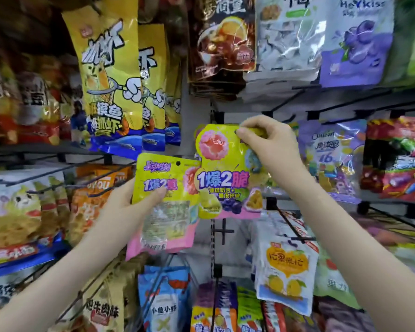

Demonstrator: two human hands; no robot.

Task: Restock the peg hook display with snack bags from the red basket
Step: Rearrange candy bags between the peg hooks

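- Bright, even shop light over the whole rack, and hardly a hard shadow in sight.
- Glare streaks flash off the glossy purple bag far right and the clear white bag beside it.
- Upper left corner sinks into dark.
- Centre is sharpest: the print on the yellow-green bag reads clean.
- Edges smear and bend: chip bags at left are blurred, and the shelf rail bows.

Tall yellow shrimp-snack bags hang at upper left beside a dark brown pouch and a purple blueberry bag, with a white lemon-print bag and a blue fish-and-shrimp bag lower down.
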